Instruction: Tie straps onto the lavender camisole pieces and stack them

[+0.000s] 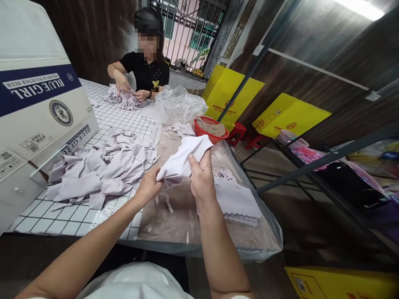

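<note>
A pale lilac bra (181,160) is held up between my hands above the table, with thin straps and small sliders dangling below it. My left hand (149,185) pinches its lower left end. My right hand (201,172) grips the right side, thumb lying over the front of the cloth. To the left lies a loose heap of similar lilac pieces (106,166). Beside my right forearm is a neat stack of lilac pieces with wavy edges (238,201), with some straps at its far end.
A white and blue carton (40,87) stands at the left. Across the table (59,222), a person (145,66) handles a strap pile (124,99). A clear plastic bag (179,104) and red basket (212,135) sit farther back. A metal rack (299,166) is on the right.
</note>
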Available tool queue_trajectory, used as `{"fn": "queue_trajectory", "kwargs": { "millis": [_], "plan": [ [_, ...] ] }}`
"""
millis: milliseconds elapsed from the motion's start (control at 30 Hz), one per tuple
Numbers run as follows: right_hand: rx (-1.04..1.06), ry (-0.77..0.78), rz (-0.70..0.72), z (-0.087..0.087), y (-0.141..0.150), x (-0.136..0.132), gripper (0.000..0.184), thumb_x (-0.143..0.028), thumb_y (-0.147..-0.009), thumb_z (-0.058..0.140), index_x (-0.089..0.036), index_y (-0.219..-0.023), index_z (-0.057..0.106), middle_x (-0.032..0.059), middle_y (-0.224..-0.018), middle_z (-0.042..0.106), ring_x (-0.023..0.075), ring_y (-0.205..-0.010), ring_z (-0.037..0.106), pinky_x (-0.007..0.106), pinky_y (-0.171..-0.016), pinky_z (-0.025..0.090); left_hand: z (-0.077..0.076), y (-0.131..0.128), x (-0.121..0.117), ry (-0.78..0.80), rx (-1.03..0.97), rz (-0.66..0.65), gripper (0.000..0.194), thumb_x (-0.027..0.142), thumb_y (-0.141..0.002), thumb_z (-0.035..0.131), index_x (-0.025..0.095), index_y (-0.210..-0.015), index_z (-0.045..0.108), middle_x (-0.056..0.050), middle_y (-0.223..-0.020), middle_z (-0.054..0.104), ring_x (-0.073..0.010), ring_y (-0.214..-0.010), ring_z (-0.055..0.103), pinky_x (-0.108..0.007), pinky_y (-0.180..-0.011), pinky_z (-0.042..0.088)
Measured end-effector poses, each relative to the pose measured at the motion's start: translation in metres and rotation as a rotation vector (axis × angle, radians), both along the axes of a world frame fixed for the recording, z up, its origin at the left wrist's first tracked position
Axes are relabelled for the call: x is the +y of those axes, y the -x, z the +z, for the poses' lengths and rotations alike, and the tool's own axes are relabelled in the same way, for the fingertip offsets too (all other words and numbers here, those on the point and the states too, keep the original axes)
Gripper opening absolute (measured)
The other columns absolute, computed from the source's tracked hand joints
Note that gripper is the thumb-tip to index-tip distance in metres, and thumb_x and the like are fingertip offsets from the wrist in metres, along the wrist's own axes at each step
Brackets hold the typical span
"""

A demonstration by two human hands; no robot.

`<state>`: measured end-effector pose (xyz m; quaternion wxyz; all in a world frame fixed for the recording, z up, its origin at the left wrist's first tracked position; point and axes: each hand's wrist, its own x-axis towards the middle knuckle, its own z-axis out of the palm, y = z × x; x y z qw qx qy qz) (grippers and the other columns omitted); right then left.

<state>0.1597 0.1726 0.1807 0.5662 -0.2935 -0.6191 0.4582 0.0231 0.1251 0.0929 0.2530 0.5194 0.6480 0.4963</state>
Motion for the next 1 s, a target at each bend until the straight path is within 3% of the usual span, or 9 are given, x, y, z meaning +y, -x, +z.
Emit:
{"fn": "queue_trajectory", "kwargs": {
  "millis": [100,200,333,433,533,600,767,900,1000],
  "plan": [
    [0.093,0.034,-0.062,0.008,-0.011,0.002,0.072,-0.034,-0.086,0.061,-0.031,-0.151,0.030,0.0033,-0.150,0.048,0.0183,-0.134,0.050,0.038,-0.117,0.036,-0.010,0.023,0.004,0.064,0.005,0.120,0.021,0.009,-0.063,0.055,0.018,-0.079,0.065,-0.005,-0.086,0.065,-0.0256,-0.090,0.059,-0.037,-0.086,0.046],
    [0.165,0.048,-0.105,0.010,-0.022,0.010,0.070,-0.029,-0.082,0.062,-0.031,-0.146,0.036,0.0035,-0.144,0.055,0.0175,-0.128,0.056,0.037,-0.114,0.039,-0.013,0.040,0.000,0.088,-0.303,0.092,0.020,0.015,-0.064,0.057,0.018,-0.081,0.066,-0.004,-0.085,0.066,-0.0231,-0.087,0.061,-0.035,-0.085,0.047],
    [0.241,0.177,-0.153,-0.005,-0.038,0.032,0.055,-0.025,-0.077,0.064,-0.030,-0.129,0.050,0.0002,-0.121,0.068,0.0150,-0.107,0.067,0.033,-0.098,0.053,-0.007,0.052,-0.016,0.083,-0.798,-0.239,0.017,0.032,-0.068,0.069,0.017,-0.076,0.068,-0.005,-0.075,0.068,-0.0221,-0.079,0.064,-0.035,-0.079,0.049],
    [0.261,0.423,-0.171,-0.025,-0.047,0.050,0.030,-0.025,-0.076,0.067,-0.026,-0.104,0.056,-0.0035,-0.090,0.072,0.0125,-0.076,0.070,0.023,-0.065,0.059,-0.002,0.060,-0.029,0.054,-0.929,-0.468,0.037,0.052,-0.072,0.073,0.016,-0.069,0.067,-0.006,-0.064,0.066,-0.0243,-0.074,0.065,-0.037,-0.077,0.050],
    [0.167,0.706,-0.083,-0.047,-0.047,0.055,0.017,-0.028,-0.081,0.068,-0.021,-0.084,0.053,-0.0039,-0.069,0.067,0.0097,-0.051,0.061,0.015,-0.038,0.046,0.003,0.061,-0.033,0.058,-0.819,-0.568,0.050,0.067,-0.075,0.065,0.018,-0.066,0.066,-0.006,-0.062,0.063,-0.0250,-0.074,0.064,-0.038,-0.075,0.051],
    [0.074,0.841,0.027,-0.062,-0.042,0.050,0.018,-0.032,-0.086,0.066,-0.020,-0.083,0.053,-0.0020,-0.066,0.066,0.0097,-0.046,0.059,0.015,-0.034,0.042,0.008,0.058,-0.031,0.068,-0.557,-0.566,0.051,0.067,-0.079,0.062,0.018,-0.066,0.064,-0.007,-0.073,0.065,-0.0245,-0.083,0.062,-0.037,-0.081,0.050],
    [-0.187,0.866,0.097,-0.094,-0.031,0.034,0.019,-0.038,-0.090,0.060,-0.021,-0.086,0.053,0.0004,-0.073,0.069,0.0108,-0.053,0.064,0.016,-0.039,0.045,0.019,0.049,-0.026,-0.066,-0.016,-0.442,0.049,0.058,-0.091,0.052,0.018,-0.062,0.058,-0.005,-0.086,0.060,-0.0199,-0.089,0.053,-0.031,-0.089,0.044],
    [-0.311,0.750,-0.037,-0.102,-0.039,0.031,0.017,-0.035,-0.084,0.064,-0.021,-0.090,0.056,0.0007,-0.080,0.070,0.0118,-0.060,0.065,0.016,-0.041,0.044,0.023,0.048,-0.023,-0.010,-0.202,-0.494,0.046,0.059,-0.088,0.056,0.016,-0.072,0.066,-0.003,-0.075,0.062,-0.0165,-0.073,0.056,-0.026,-0.070,0.047],
    [-0.365,0.650,-0.085,-0.101,-0.049,0.022,0.024,-0.042,-0.081,0.066,-0.021,-0.091,0.061,0.0022,-0.086,0.071,0.0148,-0.069,0.067,0.018,-0.045,0.046,0.026,0.047,-0.016,0.032,-0.459,-0.405,0.051,0.064,-0.077,0.065,0.015,-0.065,0.065,-0.002,-0.062,0.061,-0.0140,-0.060,0.054,-0.025,-0.060,0.045]
  ]
}}
